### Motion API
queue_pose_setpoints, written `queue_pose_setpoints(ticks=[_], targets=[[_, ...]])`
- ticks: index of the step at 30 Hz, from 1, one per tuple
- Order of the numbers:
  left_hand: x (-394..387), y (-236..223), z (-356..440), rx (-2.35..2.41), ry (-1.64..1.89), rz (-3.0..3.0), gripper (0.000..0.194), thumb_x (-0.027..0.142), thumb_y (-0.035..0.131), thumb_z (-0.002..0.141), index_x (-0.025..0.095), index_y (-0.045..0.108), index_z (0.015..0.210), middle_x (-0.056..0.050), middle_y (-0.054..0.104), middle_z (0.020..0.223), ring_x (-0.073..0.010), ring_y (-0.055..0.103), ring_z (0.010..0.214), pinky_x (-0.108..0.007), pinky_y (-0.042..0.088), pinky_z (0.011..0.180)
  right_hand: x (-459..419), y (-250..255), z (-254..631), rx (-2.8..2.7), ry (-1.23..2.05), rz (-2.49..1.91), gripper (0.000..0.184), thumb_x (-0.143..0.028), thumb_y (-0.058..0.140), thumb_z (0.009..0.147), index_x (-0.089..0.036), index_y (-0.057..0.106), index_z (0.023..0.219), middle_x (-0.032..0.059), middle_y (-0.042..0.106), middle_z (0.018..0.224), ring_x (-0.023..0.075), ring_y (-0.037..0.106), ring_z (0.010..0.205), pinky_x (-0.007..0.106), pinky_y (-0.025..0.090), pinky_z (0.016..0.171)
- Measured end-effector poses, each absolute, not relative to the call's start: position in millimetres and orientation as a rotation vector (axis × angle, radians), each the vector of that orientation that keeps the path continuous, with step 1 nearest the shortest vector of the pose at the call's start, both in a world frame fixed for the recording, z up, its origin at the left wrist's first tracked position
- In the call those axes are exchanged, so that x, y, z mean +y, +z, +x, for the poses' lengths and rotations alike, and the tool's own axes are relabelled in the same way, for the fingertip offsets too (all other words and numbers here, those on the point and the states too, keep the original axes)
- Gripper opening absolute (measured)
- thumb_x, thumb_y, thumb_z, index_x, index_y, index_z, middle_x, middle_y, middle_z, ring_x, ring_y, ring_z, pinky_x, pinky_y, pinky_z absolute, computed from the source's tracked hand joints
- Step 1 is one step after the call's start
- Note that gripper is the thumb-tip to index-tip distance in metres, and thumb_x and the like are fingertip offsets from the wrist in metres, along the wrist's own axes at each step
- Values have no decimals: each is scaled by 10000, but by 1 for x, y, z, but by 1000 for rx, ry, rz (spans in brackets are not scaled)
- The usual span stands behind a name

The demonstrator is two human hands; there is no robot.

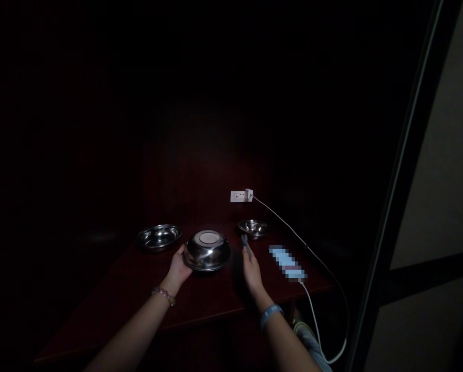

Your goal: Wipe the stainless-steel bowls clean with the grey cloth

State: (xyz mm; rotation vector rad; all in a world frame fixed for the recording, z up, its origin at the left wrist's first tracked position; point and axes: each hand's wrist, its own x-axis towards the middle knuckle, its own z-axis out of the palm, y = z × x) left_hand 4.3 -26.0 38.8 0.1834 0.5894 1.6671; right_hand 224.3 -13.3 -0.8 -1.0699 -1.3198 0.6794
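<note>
An upside-down shiny metal bowl (207,254) shows its round base upward, tilted a little toward me. My left hand (180,268) grips it by the left rim, fingers partly hidden behind it. To the right, apart from the bowl, my right hand (252,271) is closed on a thin grey-blue piece (246,244) that sticks up past the fingers; it may be cloth, but its kind is unclear. Upright behind my left hand sits a wide metal basin (159,237). A smaller metal bowl (253,229) rests upright just beyond my right hand.
On the dark red table (138,299), a phone (287,262) with a blurred screen lies at the right. Its white cable (312,305) hangs past the table edge and loops up to a charger (249,195) in the wall socket (237,196). Surroundings are very dark.
</note>
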Motion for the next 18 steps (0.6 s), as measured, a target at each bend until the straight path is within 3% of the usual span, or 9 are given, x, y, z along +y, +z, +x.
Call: queue_pose_setpoints(ticks=[4, 7, 12, 18], targets=[[-25, 35, 4, 589, 1627, 222, 305, 152, 420, 1025, 201, 640, 820, -11, 730, 652, -166, 715, 582, -302, 625, 782, -24, 1, 205, -1525, 683, -931, 753, -655, 385, 1035, -151, 492, 1584, 127, 470, 1641, 256, 420, 1549, 478, 347, 1287], [-24, 33, 3, 575, 1552, 253, 273, 176, 439, 1021, 194, 666, 871, -13, 730, 643, -190, 725, 604, -354, 618, 887, -27, 4, 203, -1545, 773, -881, 824, -731, 436, 992, -175, 472, 1599, 103, 401, 1681, 257, 356, 1583, 478, 257, 1324], [-27, 33, 3, 571, 1429, 260, 302, 237, 447, 1043, 189, 657, 831, -37, 746, 652, -196, 729, 592, -360, 618, 889, -27, 8, 212, -1379, 970, -789, 970, -846, 556, 860, -187, 514, 1570, 101, 411, 1672, 281, 354, 1582, 474, 192, 1340], [-27, 33, 3, 574, 1397, 277, 285, 247, 460, 1031, 190, 681, 861, -60, 752, 673, -266, 801, 850, -402, 618, 926, -30, 10, 213, -1378, 950, -831, 901, -800, 577, 879, -196, 547, 1546, 88, 441, 1655, 279, 367, 1576, 478, 187, 1342]])
